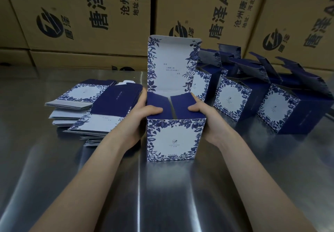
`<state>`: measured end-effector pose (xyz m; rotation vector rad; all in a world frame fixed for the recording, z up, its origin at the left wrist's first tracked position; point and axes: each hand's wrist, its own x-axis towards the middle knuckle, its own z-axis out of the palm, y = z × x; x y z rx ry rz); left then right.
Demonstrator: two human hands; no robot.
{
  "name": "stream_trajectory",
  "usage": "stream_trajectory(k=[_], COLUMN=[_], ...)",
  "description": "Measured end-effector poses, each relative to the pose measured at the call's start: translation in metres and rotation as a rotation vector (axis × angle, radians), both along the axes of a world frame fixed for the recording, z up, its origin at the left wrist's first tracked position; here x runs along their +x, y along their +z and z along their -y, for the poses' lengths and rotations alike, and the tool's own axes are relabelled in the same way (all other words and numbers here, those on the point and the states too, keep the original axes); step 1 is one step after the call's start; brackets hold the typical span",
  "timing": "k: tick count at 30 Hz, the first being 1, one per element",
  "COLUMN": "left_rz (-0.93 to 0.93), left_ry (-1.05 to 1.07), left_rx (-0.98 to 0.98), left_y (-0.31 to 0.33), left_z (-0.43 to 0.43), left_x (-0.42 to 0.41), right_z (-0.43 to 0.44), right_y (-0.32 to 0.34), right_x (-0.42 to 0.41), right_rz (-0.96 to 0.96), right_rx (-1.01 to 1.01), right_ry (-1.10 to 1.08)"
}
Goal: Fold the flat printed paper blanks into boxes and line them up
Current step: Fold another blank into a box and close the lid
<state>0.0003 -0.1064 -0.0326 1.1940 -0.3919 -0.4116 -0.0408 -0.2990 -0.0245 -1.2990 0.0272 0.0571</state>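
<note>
Head view: left hand (142,118) and right hand (207,119) grip upright box (173,137), thumbs pressing 2 blue flaps (182,105) inward.

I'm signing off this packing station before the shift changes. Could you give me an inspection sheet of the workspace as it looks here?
Surface: shiny metal table, reflecting the lights.
Job's things: centre box stands upright, lid raised, two dark side flaps folded inward; flat blanks stacked loosely at the left; folded boxes in a row at the right, lids open.
Clutter: nothing seen.
Hands: left hand and right hand grip the centre box's sides, thumbs pressing on the side flaps.
Cables: nothing seen.
Surroundings: printed cardboard cartons stacked behind the table.
</note>
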Motion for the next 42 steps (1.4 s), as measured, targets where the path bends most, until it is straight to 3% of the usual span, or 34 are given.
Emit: stream_trajectory(k=[10,22,29,42], left_rz=[0.015,0.107,0.181,0.036], left_ry=[0.037,0.215,0.200,0.135], left_rx=[-0.047,-0.141,-0.150,-0.208], left_y=[0.0008,0.0036,-0.0011,0.0034], left_z=[0.0011,0.0074,0.0050,0.0045], left_x=[-0.0017,0.0002,0.0017,-0.0064], right_z=[0.0004,-0.0039,-0.0055,-0.0044], right_y=[-0.0041,0.0045,0.0003,0.0013], right_x=[0.0050,0.0027,-0.0003,-0.0033], right_rz=[0.027,0.167,0.227,0.190], right_rx=[0.040,-0.112,-0.069,0.135], right_ry=[-0.037,-0.116,-0.127,-0.133])
